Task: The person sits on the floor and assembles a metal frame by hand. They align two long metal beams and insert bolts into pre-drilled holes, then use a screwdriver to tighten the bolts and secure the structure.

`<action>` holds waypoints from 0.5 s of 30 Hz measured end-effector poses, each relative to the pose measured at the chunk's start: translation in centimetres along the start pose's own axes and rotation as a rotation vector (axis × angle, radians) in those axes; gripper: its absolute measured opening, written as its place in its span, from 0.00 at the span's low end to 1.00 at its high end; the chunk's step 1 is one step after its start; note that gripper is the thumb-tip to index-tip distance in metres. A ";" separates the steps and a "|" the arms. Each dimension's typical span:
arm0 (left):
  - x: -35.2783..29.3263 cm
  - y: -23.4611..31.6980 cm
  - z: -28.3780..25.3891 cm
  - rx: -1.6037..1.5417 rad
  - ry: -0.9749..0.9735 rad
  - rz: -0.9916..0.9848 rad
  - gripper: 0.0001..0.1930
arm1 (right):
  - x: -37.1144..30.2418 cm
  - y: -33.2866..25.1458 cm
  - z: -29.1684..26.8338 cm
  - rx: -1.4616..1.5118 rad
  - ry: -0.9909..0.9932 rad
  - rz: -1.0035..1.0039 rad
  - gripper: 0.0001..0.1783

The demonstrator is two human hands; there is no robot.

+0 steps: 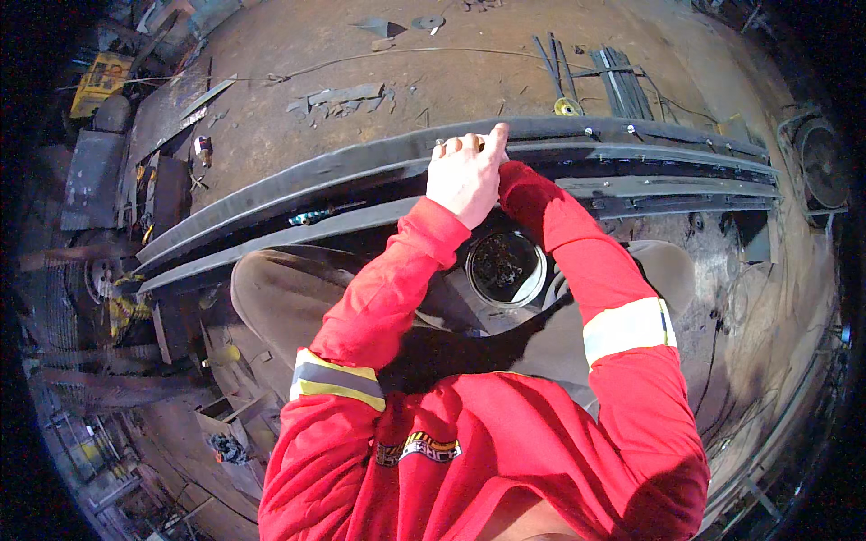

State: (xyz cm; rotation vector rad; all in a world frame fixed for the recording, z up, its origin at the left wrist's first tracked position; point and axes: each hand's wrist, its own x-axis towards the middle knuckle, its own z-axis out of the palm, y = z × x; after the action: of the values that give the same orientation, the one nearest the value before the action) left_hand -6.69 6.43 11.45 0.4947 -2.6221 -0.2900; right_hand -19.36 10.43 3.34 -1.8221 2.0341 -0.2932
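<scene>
Long dark metal bars (307, 185) lie side by side in front of me, curved by the lens. Over the far bars is my left hand (463, 178), its fingers curled in and the thumb side pointing away. What it grips, if anything, is hidden. My right sleeve (528, 194) reaches in behind it, and the left hand covers my right hand. Between my knees stands a round tin (474, 284) with dark, glossy contents and a pale patch inside. A tool with a teal handle and thin shaft (311, 217) rests on the bars to the left.
Beyond the bars lie a bundle of metal strips (622, 86), a yellow disc (566, 106) and flat scraps (347, 96). A cable (379, 54) crosses the brown floor. A yellow box (101, 84) is far left; a round dark object (821, 162) stands right.
</scene>
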 end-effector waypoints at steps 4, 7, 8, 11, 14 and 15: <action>1.4 -0.4 -1.3 0.026 -0.237 0.024 0.13 | -0.1 0.0 -0.1 0.012 -0.003 -0.005 0.26; 2.8 -2.4 -1.4 -0.091 -0.346 0.106 0.13 | -0.4 0.2 -0.3 0.030 -0.020 -0.018 0.26; 2.8 -2.8 -1.3 -0.119 -0.345 0.127 0.14 | -0.6 0.4 -0.4 0.037 -0.030 -0.018 0.26; 2.2 -2.6 -1.1 -0.157 -0.275 0.068 0.13 | -0.6 1.2 -1.1 0.075 -0.080 -0.036 0.26; 1.0 -0.9 -1.2 -0.156 -0.118 -0.055 0.12 | 1.1 2.7 -2.0 0.248 -0.244 -0.050 0.26; 0.7 -0.4 -0.7 -0.146 -0.036 -0.077 0.12 | 2.1 3.6 -2.2 0.348 -0.331 -0.052 0.26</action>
State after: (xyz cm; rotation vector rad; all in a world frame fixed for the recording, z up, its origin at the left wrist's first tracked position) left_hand -6.80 5.68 12.20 0.5453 -2.5960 -0.5148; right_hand -23.71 8.59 3.58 -1.5893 1.6008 -0.3138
